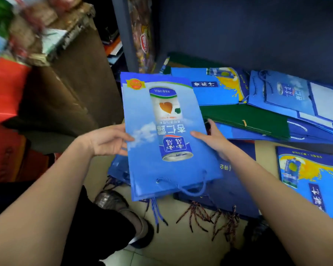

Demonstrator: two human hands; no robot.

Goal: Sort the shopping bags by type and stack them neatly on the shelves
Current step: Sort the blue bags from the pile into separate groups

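Observation:
A flat light-blue paper bag (165,135) printed with a drink can hangs in mid-air at the centre, its rope handles toward me. My left hand (106,140) grips its left edge, thumb on top. My right hand (212,140) grips its right edge, thumb on the print. On the shelf (265,148) behind lie blue bags with a yellow splash (219,87), a dark green bag (246,118) and another light-blue can bag (284,93). A further yellow-splash bag (309,173) lies at the right.
More blue and dark bags (215,191) with braided cords lie on the tiled floor under the held bag. A brown cardboard box (65,89) and red bags (6,89) stand at the left. A grey shelf post (125,33) rises behind. My shoe (127,214) is below.

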